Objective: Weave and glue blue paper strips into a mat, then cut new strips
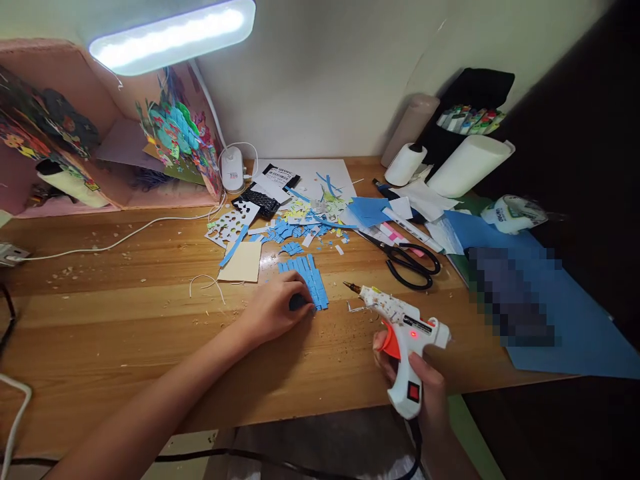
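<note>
My left hand rests on the wooden table at the centre, its fingers closed together at the lower left edge of several blue paper strips lying side by side. Whatever is between those fingers is too hidden to name. To the right, my right hand is wrapped round the handle of a white hot glue gun with an orange trigger and a lit red light. The gun's nozzle points left, towards the strips, and is apart from them. Small blue paper scraps lie just behind the strips.
Black-handled scissors lie behind the glue gun. A beige card is left of the strips. Blue sheets cover the right side, near a tape roll. A pink box stands back left under a bright lamp.
</note>
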{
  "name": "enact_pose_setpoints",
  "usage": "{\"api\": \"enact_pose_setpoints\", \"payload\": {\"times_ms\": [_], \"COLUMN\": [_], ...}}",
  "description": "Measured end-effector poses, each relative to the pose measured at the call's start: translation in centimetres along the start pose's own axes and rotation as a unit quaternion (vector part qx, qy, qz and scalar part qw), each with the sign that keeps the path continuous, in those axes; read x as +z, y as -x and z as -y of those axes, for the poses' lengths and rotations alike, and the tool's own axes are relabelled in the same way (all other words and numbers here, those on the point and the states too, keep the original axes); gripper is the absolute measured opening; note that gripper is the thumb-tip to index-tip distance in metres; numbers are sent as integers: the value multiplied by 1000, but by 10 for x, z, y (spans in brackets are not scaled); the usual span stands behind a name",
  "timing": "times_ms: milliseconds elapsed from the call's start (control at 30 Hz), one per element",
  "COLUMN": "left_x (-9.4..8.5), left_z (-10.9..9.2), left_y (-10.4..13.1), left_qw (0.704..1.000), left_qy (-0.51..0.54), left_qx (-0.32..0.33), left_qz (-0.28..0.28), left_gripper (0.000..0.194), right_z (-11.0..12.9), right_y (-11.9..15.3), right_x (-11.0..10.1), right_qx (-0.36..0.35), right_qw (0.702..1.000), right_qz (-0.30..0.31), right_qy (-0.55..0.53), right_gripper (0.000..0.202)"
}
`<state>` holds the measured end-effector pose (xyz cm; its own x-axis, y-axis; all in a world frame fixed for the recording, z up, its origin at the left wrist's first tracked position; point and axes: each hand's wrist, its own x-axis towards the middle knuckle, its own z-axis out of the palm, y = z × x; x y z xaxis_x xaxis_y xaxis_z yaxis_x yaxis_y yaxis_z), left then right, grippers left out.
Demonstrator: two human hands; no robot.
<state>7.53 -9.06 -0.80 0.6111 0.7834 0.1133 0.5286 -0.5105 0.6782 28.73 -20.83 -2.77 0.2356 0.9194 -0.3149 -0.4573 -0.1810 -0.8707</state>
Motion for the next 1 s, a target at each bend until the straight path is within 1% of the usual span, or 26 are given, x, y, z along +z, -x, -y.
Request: {"api": "enact_pose_setpoints", "payload": {"times_ms": [167,200,300,433,500,567,667,800,833,900,967,1000], "left_x": [1,0,-3,-5,-3,-2,-2,-3,-3,-2,-1,0], "left_z": [-7,-9,-14,-21,-23,-24,-22,-15,-13,-10,-7,-6], "left_y": [2,3,3,-4,-11,-18,-23,-22,-22,-22,-22,-23], "left_qw": [999,998,996,989,981,975,980,994,995,997,998,999], "left_qy": [-45,-59,-87,-141,-187,-215,-187,-97,-79,-50,-25,-16], "left_qx": [-17,-20,-17,-5,2,7,5,-12,-16,-19,-19,-18], "left_qz": [0,4,19,38,48,55,67,57,53,50,48,47], "left_gripper": [6,7,16,30,31,26,13,12,12,13,13,13], "right_z": [0,-1,-2,-1,-1,0,0,-1,-1,-1,0,1], "right_y": [-6,-6,-7,-5,-5,-5,-7,-7,-6,0,7,10], "right_x": [-12,-13,-13,-10,-10,-10,-11,-12,-12,-10,-7,-5], "right_qx": [16,14,12,14,13,13,15,27,29,32,36,42], "right_qw": [997,997,999,999,999,999,998,996,997,996,990,986], "right_qz": [68,69,48,30,32,39,55,68,55,9,-35,-47], "right_qy": [25,25,22,25,25,29,37,46,56,88,133,156], "right_gripper": [37,36,35,33,33,34,35,38,38,34,31,31]}}
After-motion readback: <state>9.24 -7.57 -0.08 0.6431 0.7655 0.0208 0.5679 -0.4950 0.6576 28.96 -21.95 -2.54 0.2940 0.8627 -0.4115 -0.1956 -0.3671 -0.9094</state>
